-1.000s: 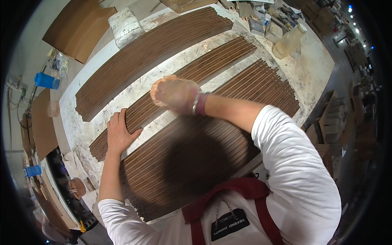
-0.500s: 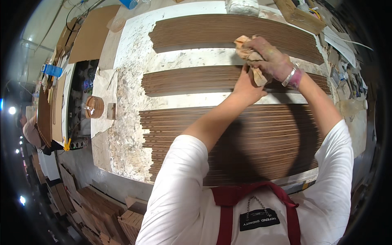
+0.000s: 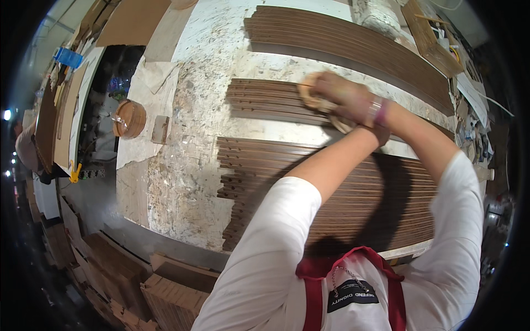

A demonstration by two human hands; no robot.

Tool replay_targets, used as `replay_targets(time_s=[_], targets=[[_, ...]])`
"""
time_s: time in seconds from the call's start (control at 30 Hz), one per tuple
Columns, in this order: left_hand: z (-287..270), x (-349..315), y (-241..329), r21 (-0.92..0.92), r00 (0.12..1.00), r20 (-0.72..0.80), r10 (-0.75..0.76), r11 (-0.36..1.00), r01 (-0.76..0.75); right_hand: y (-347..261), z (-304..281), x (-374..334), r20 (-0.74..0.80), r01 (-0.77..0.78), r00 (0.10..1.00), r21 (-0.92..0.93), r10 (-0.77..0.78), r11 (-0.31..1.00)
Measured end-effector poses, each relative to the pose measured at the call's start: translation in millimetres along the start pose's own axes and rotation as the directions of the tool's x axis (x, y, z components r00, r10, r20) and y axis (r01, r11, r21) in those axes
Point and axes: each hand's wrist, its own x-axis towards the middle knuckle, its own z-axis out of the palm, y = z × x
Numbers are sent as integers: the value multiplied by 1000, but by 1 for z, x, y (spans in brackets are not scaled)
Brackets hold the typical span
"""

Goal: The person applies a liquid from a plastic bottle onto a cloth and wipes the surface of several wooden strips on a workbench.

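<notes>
A crumpled tan cloth (image 3: 309, 99) is pressed by my right hand (image 3: 349, 98) onto the middle group of brown grooved strips (image 3: 262, 98), towards their left part. That hand is closed round the cloth and slightly blurred. My left hand (image 3: 381, 134) lies beneath the right wrist, its fingers hidden behind it. Beyond them lies a far group of brown strips (image 3: 353, 47). Closer to me is a wider near group of strips (image 3: 259, 171), with uneven left ends and a shadow from my arms across it.
The groups lie on a white, paint-spattered table (image 3: 185, 187). On its left are a round wooden container (image 3: 130, 118), a small block (image 3: 160, 129) and torn paper (image 3: 152, 83). A wooden tray (image 3: 428, 41) sits far right. Stacked boards (image 3: 171, 298) stand lower left.
My right hand has moved the cloth from between the far and middle groups to the left along the middle strips. The left hand has slipped under the right wrist. The view has shifted.
</notes>
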Motion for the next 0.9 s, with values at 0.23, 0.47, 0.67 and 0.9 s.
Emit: replay_targets(time_s=[0.23, 0.47, 0.67, 0.9], targets=[[14, -7, -2, 309, 900, -301, 316, 925, -221, -82, 60, 109, -165, 185, 946, -431, -279, 883], [7, -20, -23, 174, 984, -170, 52, 985, -22, -52, -24, 28, -234, -221, 929, 273, 288, 936], [60, -3, -13, -440, 891, -289, -349, 875, 200, -61, -28, -41, -68, -41, 997, -74, 35, 996], [16, -42, 10, 284, 907, -397, 138, 959, -22, -88, 68, 73, -33, 357, 914, -414, -405, 838]])
